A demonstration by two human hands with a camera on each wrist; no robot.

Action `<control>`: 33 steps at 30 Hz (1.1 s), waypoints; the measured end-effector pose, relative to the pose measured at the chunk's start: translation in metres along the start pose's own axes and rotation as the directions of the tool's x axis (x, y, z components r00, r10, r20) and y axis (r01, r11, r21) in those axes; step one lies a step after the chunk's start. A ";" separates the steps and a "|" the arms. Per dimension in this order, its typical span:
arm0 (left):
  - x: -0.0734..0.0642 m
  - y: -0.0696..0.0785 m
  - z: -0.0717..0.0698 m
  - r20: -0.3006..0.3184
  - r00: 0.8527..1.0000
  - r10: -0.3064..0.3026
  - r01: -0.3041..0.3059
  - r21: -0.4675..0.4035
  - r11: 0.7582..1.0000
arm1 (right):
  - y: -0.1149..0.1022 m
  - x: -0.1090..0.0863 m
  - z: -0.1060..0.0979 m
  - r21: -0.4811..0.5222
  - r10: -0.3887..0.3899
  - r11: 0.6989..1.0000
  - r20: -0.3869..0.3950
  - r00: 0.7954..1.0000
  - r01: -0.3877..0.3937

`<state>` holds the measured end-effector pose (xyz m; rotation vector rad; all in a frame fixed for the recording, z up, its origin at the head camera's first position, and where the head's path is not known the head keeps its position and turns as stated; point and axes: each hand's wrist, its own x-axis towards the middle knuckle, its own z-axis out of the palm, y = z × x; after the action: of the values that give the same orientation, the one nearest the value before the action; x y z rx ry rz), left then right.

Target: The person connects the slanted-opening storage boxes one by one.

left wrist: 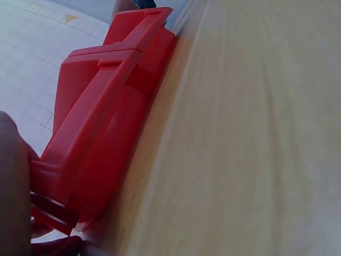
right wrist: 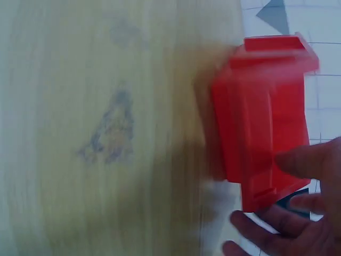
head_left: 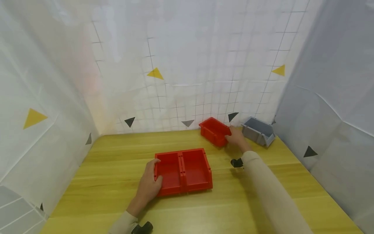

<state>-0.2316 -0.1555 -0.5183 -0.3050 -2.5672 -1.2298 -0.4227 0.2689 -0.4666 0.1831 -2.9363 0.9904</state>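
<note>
Two red storage bins (head_left: 196,167) stand side by side on the wooden table. My left hand (head_left: 148,184) grips the left one by its outer side, thumb at the near part of the wall and fingers at the far corner. Farther back on the right is a third red storage bin (head_left: 211,130), set at an angle. My right hand (head_left: 236,139) holds this bin by its right end. In the right wrist view the thumb (right wrist: 298,161) lies over the bin's wall (right wrist: 258,133), with the other fingers outside the end; blur hides the exact contact.
A grey storage bin (head_left: 257,132) stands at the back right, just beyond my right hand. White sheeting (head_left: 187,65) with grid lines and triangle markers rises behind the wooden table (head_left: 117,152) and along both sides.
</note>
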 end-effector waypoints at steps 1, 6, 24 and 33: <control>0.000 0.000 0.000 -0.003 1.000 0.004 -0.004 0.000 1.000 | 0.000 -0.001 0.000 -0.005 0.026 1.000 -0.002 1.000 -0.026; 0.000 -0.002 0.001 -0.007 1.000 0.007 -0.007 0.006 1.000 | -0.001 -0.001 0.000 -0.020 0.097 0.995 0.015 0.995 -0.097; 0.003 -0.002 -0.001 -0.019 1.000 0.018 -0.018 0.009 1.000 | -0.003 -0.001 0.013 0.011 -0.021 1.000 -0.083 0.996 0.022; 0.002 0.000 -0.003 -0.014 1.000 0.008 -0.008 -0.002 1.000 | 0.000 -0.016 0.010 0.059 -0.004 0.998 -0.160 0.987 0.014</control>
<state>-0.2329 -0.1575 -0.5157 -0.3062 -2.5504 -1.2274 -0.4065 0.2645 -0.4763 0.1127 -2.7617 1.0403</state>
